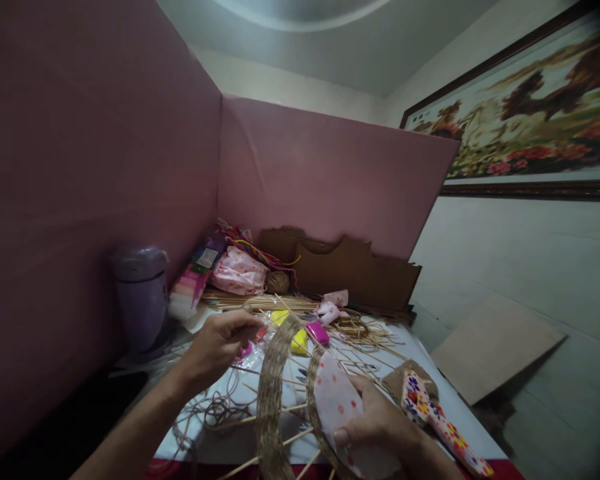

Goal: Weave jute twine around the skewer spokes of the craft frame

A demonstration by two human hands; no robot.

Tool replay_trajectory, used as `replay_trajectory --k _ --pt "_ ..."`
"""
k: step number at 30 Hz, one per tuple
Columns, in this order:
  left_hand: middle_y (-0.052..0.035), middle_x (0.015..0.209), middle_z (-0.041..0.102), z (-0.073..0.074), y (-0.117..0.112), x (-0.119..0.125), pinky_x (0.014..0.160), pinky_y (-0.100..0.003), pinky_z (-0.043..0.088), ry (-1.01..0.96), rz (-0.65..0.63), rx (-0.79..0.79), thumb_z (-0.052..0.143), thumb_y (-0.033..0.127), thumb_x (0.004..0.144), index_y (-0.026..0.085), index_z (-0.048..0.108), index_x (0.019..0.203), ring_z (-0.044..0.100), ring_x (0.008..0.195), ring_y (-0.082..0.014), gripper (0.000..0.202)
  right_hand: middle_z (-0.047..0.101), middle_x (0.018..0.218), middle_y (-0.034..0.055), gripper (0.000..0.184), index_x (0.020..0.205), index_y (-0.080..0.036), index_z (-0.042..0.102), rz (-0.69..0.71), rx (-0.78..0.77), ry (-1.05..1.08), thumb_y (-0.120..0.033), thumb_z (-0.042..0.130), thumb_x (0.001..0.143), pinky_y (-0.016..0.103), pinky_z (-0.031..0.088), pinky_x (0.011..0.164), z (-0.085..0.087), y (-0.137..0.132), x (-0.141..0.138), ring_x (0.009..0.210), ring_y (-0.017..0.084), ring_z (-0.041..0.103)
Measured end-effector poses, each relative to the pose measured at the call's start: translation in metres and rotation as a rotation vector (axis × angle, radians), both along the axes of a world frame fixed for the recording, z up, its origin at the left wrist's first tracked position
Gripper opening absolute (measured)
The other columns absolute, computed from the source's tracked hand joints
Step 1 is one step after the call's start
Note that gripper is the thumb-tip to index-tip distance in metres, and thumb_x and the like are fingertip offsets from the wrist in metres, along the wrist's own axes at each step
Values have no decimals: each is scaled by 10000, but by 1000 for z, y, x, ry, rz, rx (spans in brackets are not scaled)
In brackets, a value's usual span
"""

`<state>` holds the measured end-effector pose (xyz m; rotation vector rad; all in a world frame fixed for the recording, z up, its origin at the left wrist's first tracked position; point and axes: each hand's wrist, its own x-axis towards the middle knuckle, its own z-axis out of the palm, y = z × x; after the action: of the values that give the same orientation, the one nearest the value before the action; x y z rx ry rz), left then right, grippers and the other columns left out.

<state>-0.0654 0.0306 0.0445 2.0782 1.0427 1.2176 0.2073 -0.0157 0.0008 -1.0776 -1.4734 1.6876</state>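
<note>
My right hand (375, 417) grips a curved woven piece by its white panel with red dots (334, 387), thumb on top. Light wooden sticks cross the piece as spokes, joined by a wide outer band of brown twine (271, 393) and a narrower inner one (311, 393) along the panel's edge. Just left of the outer band's upper end, my left hand (225, 340) is raised with its fingertips pinched together. What lies between those fingertips, if anything, is too small to make out. Loose brown cord (220, 408) lies tangled on the table below my left hand.
Yellow packets (299, 342) and a magenta packet (318, 333) lie behind the weaving. A purple container (141, 300) stands at left. Cardboard (330, 270), a twine ball (277, 282) and a dotted cloth bundle (240, 270) line the back. A flower-patterned object (445, 427) sits at right.
</note>
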Motion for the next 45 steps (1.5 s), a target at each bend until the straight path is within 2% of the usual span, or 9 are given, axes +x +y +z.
replay_trajectory --k 4,8,14,20,26,30,34,37,45 --pt "-27 692 649 2 -3 -1 482 -201 410 -96 -50 -120 534 257 809 157 685 848 536 556 -101 185 560 649 -16 568 857 -107 622 1 23 8 -287 828 360 165 368 484 6 -4 -4 537 68 448" --pt "-38 789 687 11 -13 0 585 -225 440 88 -2 44 510 242 824 185 693 883 591 686 -133 201 549 645 -21 574 866 -120 621 -2 39 21 -315 826 366 181 388 508 4 -4 -4 543 77 454" --pt "-16 751 676 19 -20 -1 608 -255 401 411 205 399 503 152 795 225 686 896 593 665 -147 220 532 636 -24 567 856 -119 618 -7 49 26 -307 830 365 178 379 491 3 -4 -4 538 72 438" --pt "-3 733 639 25 -24 -4 581 -254 377 499 203 414 546 147 738 264 692 875 564 673 -158 232 542 644 -23 571 886 -113 619 16 51 40 -300 821 385 168 362 489 10 -8 -5 544 67 428" --pt "-10 689 602 34 -27 -11 582 -244 389 319 41 251 469 276 832 229 714 803 518 644 -139 251 557 654 -18 543 847 -118 626 53 32 22 -268 826 365 178 380 513 8 -6 3 563 80 459" --pt "-12 608 551 34 -20 -18 524 -245 354 75 -69 10 362 371 875 197 727 731 447 551 -126 429 600 725 15 623 876 -115 634 70 -40 42 -257 839 305 194 393 535 8 -7 7 613 110 508" --pt "2 487 388 31 -15 -19 459 -244 260 -127 -152 -249 297 461 868 170 750 698 306 477 -110 564 615 702 21 649 870 -113 642 74 -57 86 -269 845 274 203 395 529 3 -8 10 594 118 524" --pt "-8 498 400 28 -16 -17 475 -247 259 -257 -190 -383 274 469 872 131 755 754 296 502 -115 600 615 669 11 673 873 -112 638 65 -79 158 -245 848 248 188 392 510 0 -9 11 567 109 529" --pt "18 518 304 21 -13 -12 486 -249 199 -303 -282 -489 277 482 865 106 740 741 232 519 -111 610 626 664 25 634 841 -100 630 84 -86 201 -214 851 259 161 396 479 3 -8 7 544 94 536"
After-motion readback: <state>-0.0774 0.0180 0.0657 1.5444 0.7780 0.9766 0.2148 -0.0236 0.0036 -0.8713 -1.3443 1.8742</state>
